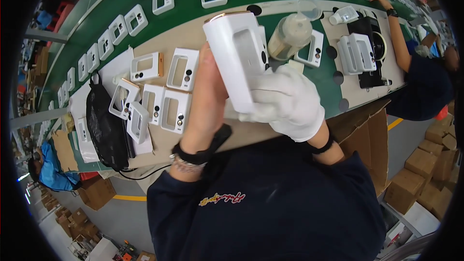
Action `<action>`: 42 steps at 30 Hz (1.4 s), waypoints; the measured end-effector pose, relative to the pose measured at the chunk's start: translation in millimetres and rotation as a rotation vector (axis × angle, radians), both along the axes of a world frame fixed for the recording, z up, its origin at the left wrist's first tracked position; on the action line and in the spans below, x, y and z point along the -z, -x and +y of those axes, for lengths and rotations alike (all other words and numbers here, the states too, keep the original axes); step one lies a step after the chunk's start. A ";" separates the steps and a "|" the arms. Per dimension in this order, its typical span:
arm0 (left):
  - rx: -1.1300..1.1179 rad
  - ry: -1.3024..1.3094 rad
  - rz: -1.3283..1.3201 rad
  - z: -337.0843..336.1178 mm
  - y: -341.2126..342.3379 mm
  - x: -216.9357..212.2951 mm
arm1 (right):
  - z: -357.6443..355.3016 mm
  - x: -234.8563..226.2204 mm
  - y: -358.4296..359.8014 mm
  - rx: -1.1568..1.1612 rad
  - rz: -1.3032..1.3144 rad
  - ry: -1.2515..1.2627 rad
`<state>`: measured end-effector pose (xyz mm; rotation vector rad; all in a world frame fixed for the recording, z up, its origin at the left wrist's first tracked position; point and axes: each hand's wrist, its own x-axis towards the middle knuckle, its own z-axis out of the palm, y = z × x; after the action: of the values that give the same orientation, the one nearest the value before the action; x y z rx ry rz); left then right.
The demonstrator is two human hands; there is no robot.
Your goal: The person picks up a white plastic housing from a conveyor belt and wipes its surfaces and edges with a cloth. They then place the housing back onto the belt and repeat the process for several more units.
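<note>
A white plastic housing (223,43) with an oblong opening and a gold-coloured edge is held up tilted between my two hands. Bare, my left hand (209,94) wraps round its left side. My right hand (290,99), in a white glove, grips its lower right side by the opening; some fingertips are hidden there. Just beyond stands a clear plastic bottle (290,36) with its round lid tipped up. Another white housing (315,50) lies beside the bottle. Several similar housings (175,111) with dark round buttons lie on the table to the left.
A green conveyor belt (186,12) carrying spaced white housings curves along the far side. A black mesh bag (104,125) lies at left. At right are stacked housings (356,53), a black holder and a co-worker's arm (398,38). A cardboard box (369,140) stands by the near right edge.
</note>
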<state>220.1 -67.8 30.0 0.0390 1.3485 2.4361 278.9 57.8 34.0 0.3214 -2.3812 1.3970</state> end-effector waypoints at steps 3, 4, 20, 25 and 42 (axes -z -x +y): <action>0.261 0.261 0.097 -3.1 31.2 -21.7 | 22.1 -12.7 17.1 -0.192 0.141 -0.697; 0.384 0.391 0.146 -0.6 41.8 -26.0 | 24.8 -12.0 21.1 -0.154 0.167 -0.733; 0.014 1.502 0.986 121.4 256.9 38.9 | 54.1 -4.7 -15.4 0.012 0.036 -0.100; -0.061 2.032 0.845 -6.9 323.8 60.9 | 76.9 15.3 -39.7 0.082 -0.289 0.208; 0.254 0.488 0.726 -23.2 24.2 -14.7 | -28.8 -47.6 32.4 0.125 0.049 -0.108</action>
<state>195.9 -91.0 44.8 0.9769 2.0419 1.8741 246.5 29.0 81.6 0.2271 -2.3974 1.1950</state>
